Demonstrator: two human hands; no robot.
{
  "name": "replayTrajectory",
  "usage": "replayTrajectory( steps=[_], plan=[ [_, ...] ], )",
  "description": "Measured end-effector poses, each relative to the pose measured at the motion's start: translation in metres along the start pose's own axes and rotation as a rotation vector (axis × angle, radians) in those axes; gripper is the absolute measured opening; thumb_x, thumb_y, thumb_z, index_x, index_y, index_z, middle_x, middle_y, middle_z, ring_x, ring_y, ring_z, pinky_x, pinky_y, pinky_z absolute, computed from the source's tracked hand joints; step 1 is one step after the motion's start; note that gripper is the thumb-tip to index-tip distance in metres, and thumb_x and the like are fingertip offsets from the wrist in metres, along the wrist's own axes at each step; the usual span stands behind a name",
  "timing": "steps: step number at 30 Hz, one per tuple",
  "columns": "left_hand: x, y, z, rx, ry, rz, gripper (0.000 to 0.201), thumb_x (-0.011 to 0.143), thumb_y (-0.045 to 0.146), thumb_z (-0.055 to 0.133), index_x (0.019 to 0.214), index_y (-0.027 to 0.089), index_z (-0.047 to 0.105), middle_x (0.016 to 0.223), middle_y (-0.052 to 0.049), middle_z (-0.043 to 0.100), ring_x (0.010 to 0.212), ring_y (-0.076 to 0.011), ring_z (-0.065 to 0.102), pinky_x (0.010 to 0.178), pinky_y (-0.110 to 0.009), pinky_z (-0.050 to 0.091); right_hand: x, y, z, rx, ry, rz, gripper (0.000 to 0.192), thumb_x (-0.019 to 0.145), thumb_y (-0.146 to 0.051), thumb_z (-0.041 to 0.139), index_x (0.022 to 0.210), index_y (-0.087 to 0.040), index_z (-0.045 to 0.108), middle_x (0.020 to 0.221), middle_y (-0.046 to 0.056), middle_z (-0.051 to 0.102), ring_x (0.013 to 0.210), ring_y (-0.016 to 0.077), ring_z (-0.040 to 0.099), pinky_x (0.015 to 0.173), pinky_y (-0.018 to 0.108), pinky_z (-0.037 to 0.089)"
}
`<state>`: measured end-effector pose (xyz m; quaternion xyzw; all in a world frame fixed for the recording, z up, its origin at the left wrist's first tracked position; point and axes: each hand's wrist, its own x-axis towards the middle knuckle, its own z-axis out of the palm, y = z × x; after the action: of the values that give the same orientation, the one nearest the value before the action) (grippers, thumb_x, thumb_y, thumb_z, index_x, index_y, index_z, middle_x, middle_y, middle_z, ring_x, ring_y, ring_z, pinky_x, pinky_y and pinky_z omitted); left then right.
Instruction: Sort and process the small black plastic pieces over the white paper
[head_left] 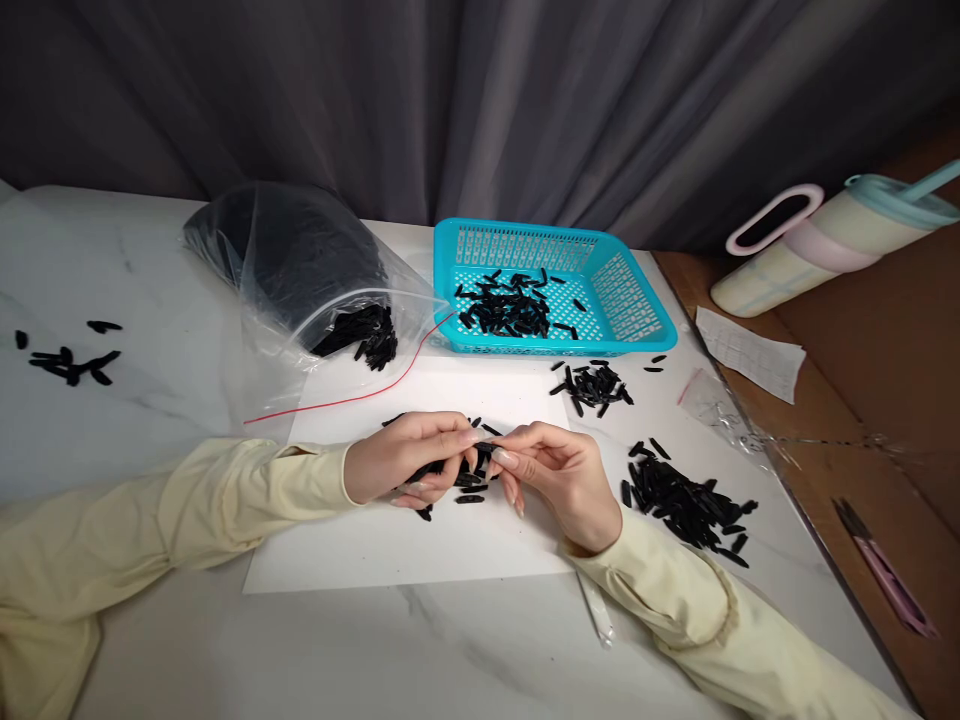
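Between my two hands, a small elongated black piece (486, 448) is pinched at both ends over a white paper sheet (337, 560). My left hand (412, 455) grips one end with thumb and forefinger. The other end sits in the fingertips of my right hand (559, 475). Beneath them lies a pile of similar black pieces (470, 490), partly hidden by my hands. What exactly the pieces are, I cannot make out.
A clear zip bag (315, 260) full of black pieces lies open at back left. Behind stands a blue plastic basket (555, 346) with more. Loose piles (686, 505) lie right and left. Pink-handled thread snips (889, 585) and a tumbler (810, 250) are at far right.
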<state>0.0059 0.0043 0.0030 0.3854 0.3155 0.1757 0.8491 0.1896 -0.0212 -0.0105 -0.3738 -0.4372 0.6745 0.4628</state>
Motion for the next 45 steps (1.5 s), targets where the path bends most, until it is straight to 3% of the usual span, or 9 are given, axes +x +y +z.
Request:
replayTrajectory(
  steps=[45],
  plan=[
    [-0.0004, 0.0020, 0.0020, 0.075, -0.054, -0.073, 0.048, 0.088, 0.044, 0.040, 0.053, 0.013, 0.050, 0.037, 0.005, 0.032, 0.028, -0.0042, 0.025, 0.028, -0.015, 0.022, -0.0013, -0.0018, 0.0015, -0.065, -0.015, 0.038, 0.013, 0.070, -0.026, 0.072, 0.069, -0.014, 0.068, 0.057, 0.002, 0.064, 0.038, 0.0080, 0.051, 0.034, 0.020, 0.042]
  ],
)
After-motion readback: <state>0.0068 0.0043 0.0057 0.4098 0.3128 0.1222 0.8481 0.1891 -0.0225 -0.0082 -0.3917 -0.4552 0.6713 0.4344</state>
